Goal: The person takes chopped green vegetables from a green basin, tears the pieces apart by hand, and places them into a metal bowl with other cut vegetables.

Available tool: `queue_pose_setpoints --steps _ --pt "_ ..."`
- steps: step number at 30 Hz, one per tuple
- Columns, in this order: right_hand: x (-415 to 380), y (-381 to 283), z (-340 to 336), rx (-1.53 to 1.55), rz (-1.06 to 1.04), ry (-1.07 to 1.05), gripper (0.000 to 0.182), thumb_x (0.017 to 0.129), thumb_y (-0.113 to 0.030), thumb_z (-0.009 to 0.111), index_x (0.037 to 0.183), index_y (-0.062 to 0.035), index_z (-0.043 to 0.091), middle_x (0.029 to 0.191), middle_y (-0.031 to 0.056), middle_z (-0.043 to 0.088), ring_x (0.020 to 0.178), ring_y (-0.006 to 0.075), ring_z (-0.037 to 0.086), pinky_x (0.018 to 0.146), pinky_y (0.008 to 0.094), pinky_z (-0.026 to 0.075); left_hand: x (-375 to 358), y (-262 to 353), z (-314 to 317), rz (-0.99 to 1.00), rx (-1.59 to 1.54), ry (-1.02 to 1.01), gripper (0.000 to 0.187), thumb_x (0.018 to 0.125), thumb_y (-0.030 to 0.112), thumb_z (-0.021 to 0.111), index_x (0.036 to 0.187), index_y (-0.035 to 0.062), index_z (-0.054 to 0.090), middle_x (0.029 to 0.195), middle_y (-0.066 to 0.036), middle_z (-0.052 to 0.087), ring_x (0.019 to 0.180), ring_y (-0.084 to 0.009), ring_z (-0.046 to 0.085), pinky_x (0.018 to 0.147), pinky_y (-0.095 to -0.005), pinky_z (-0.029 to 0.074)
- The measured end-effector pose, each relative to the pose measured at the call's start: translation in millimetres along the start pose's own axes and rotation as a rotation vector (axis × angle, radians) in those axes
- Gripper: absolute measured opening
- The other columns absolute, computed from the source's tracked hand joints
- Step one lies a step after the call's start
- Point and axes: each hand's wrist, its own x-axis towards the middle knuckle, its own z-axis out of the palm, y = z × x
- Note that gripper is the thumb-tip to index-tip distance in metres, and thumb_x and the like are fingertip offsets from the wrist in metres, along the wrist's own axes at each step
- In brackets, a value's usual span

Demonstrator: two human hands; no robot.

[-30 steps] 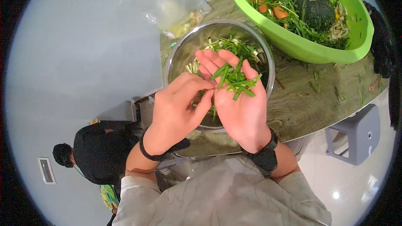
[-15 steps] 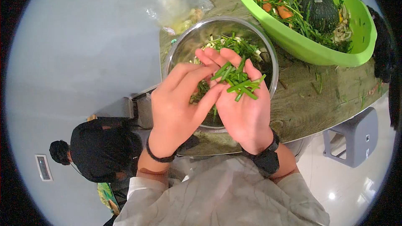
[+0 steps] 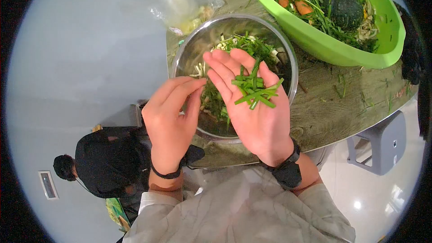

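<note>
My right hand [image 3: 261,117] is palm up with its fingers extended, and cut green onion pieces [image 3: 256,91] lie in a small heap on the palm and lower fingers. Beside it, my left hand [image 3: 173,119] is closed in a pinch at the fingertips; anything between them is too small to make out. Both hands are over the near part of a metal bowl [image 3: 294,74]. More cut greens [image 3: 249,42], with white pieces among them, lie inside the bowl. The hands hide part of its contents.
A green basin [image 3: 306,47] at the upper right holds carrots, a dark green squash and cut greens. Behind the bowl lies a clear plastic bag [image 3: 180,9] on the wooden table [image 3: 324,117]. A grey stool [image 3: 382,144] stands at right; a person in black [image 3: 112,162] is at left.
My left hand has moved left, away from my right palm, and its fingers have come together in a pinch. The green onion pieces remain on my right palm.
</note>
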Motion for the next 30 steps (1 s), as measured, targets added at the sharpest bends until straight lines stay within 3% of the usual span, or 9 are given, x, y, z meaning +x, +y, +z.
queue_pose_setpoints --steps 3,6,7,10,11,14,21,30 --pt "1 0 -2 -0.025 0.000 -0.017 0.047 0.109 -0.033 0.032 0.137 -0.0003 0.050 0.149 0.0239 0.048 0.145 0.0382 0.038 0.124 0.0467 0.025 0 10 -4 0.093 -0.025 0.048 0.023 0.077 0.001 0.079 0.099 0.0043 0.074 0.094 -0.010 0.070 0.080 -0.0273 0.069 0.068 -0.0345 0.055" --pt "1 -1 -1 -0.076 0.006 -0.001 0.048 0.109 -0.034 0.031 0.139 -0.0003 0.049 0.149 0.0229 0.048 0.145 0.0372 0.038 0.123 0.0460 0.027 6 24 -1 0.121 -0.219 -0.088 0.026 0.075 0.007 0.081 0.100 0.0059 0.074 0.094 -0.010 0.069 0.081 -0.0275 0.070 0.069 -0.0349 0.056" --pt "-1 -2 1 -0.084 0.016 0.014 0.048 0.109 -0.034 0.031 0.139 -0.0005 0.048 0.149 0.0225 0.048 0.145 0.0370 0.039 0.123 0.0458 0.028 6 27 -2 0.059 -0.254 -0.178 0.028 0.074 0.008 0.084 0.100 0.0044 0.075 0.096 -0.010 0.071 0.083 -0.0218 0.070 0.069 -0.0301 0.054" --pt "-1 -3 7 -0.077 0.026 0.057 0.049 0.109 -0.036 0.031 0.139 0.0000 0.048 0.146 0.0218 0.050 0.142 0.0332 0.043 0.121 0.0434 0.030 1 20 15 0.163 -0.214 -0.131 0.029 0.073 0.007 0.084 0.100 0.0045 0.075 0.094 -0.010 0.070 0.080 -0.0216 0.069 0.069 -0.0307 0.055" --pt "-2 -3 8 -0.069 0.028 0.074 0.050 0.109 -0.036 0.031 0.138 0.0003 0.047 0.144 0.0217 0.052 0.141 0.0315 0.044 0.120 0.0423 0.031 0 16 21 0.204 -0.179 -0.071 0.028 0.071 0.013 0.085 0.097 0.0083 0.074 0.092 -0.005 0.069 0.074 -0.0236 0.069 0.061 -0.0330 0.055" --pt "-2 -4 9 -0.062 0.029 0.074 0.049 0.109 -0.036 0.030 0.139 -0.0003 0.047 0.144 0.0216 0.052 0.141 0.0318 0.044 0.120 0.0424 0.030 -3 16 16 0.211 -0.136 -0.013 0.025 0.072 0.011 0.084 0.095 0.0078 0.075 0.089 -0.005 0.069 0.072 -0.0234 0.069 0.060 -0.0324 0.055" --pt "0 -4 8 -0.008 0.040 0.058 0.048 0.109 -0.034 0.028 0.138 -0.0004 0.048 0.145 0.0215 0.051 0.142 0.0328 0.042 0.121 0.0426 0.027 -9 8 -3 0.055 -0.129 0.063 0.019 0.075 0.000 0.080 0.093 0.0030 0.074 0.084 -0.009 0.069 0.063 -0.0167 0.063 0.055 -0.0273 0.050" --pt "1 -1 3 -0.031 0.004 0.019 0.047 0.109 -0.034 0.029 0.135 -0.0003 0.050 0.143 0.0213 0.052 0.142 0.0340 0.042 0.122 0.0441 0.026 -15 -6 -4 0.000 -0.062 0.073 0.018 0.076 0.000 0.080 0.090 0.0027 0.070 0.082 -0.008 0.068 0.061 -0.0164 0.061 0.053 -0.0265 0.045"
